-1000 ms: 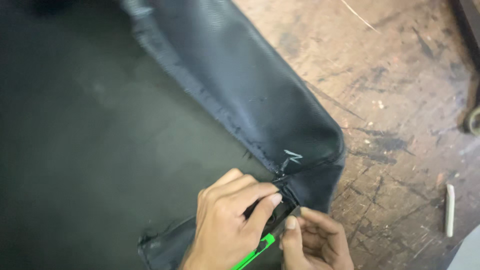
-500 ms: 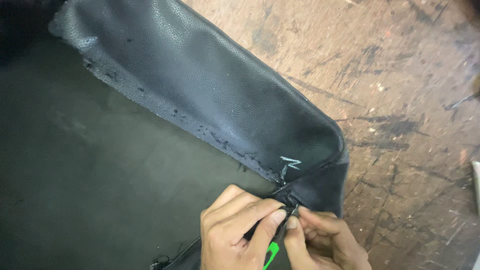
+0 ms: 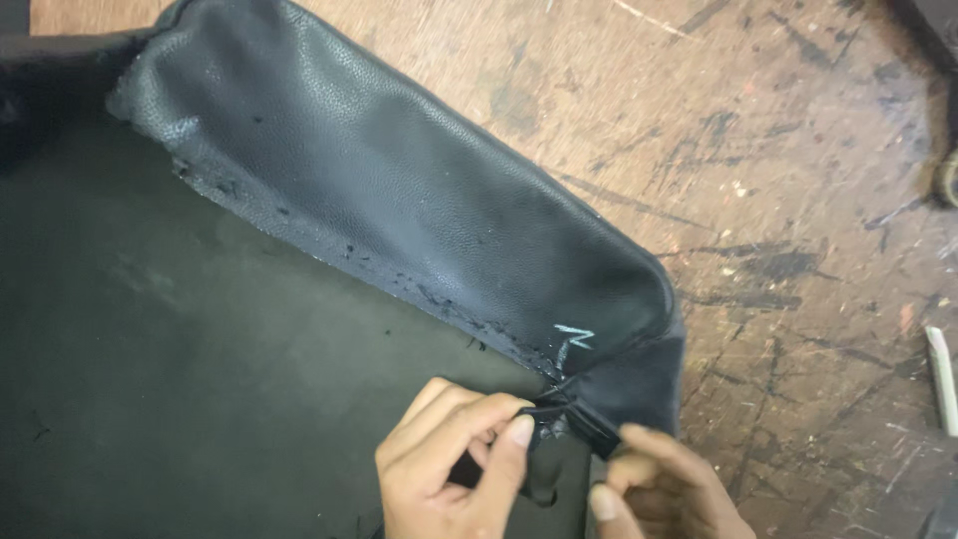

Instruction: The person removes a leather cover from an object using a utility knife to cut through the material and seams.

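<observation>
A scarred, stained brown wooden desk [image 3: 798, 150] fills the head view, with a large dark board wrapped in black grained leather [image 3: 399, 200] lying across it. At the near corner, below a pale chalk mark [image 3: 572, 342], the left hand [image 3: 449, 469] pinches a small folded leather flap [image 3: 559, 414] between thumb and forefinger. The right hand [image 3: 664, 489] grips the same fold from the other side, fingers clenched. A white stick [image 3: 941, 379] lies well apart. If either pinch slackens, the fold would likely spring open and wrinkle.
</observation>
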